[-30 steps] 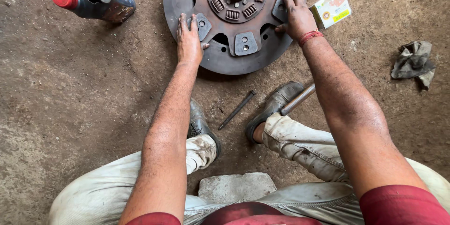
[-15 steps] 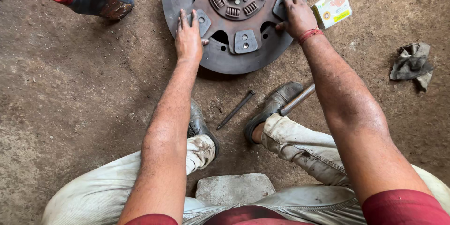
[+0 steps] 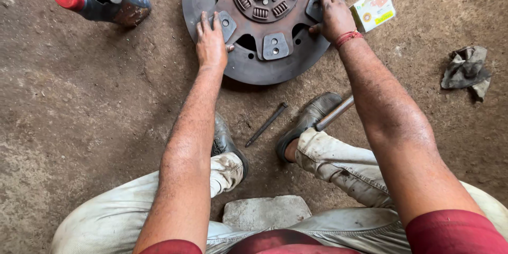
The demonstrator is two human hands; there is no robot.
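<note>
Both hands press flat on the clutch disc (image 3: 263, 26) lying on the dirt floor (image 3: 79, 106), left hand (image 3: 210, 42) at its near-left rim, right hand (image 3: 334, 16) at its right rim; greasy palms could slip, pinching fingers underneath.

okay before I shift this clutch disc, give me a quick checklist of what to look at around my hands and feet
1. Left hand flat on the clutch disc, near its left edge: ok.
2. Right hand placed on the disc's right side: ok.
3. Thin metal punch lying loose on the ground between the shoes, near the disc's lower rim: not ok.
4. Metal rod resting against the right shoe: not ok, could roll.
5. Bottle with red cap on its side, left of the disc and apart from it: ok.
6. Small carton close to the disc's right edge, touching or not: cannot tell.
</note>
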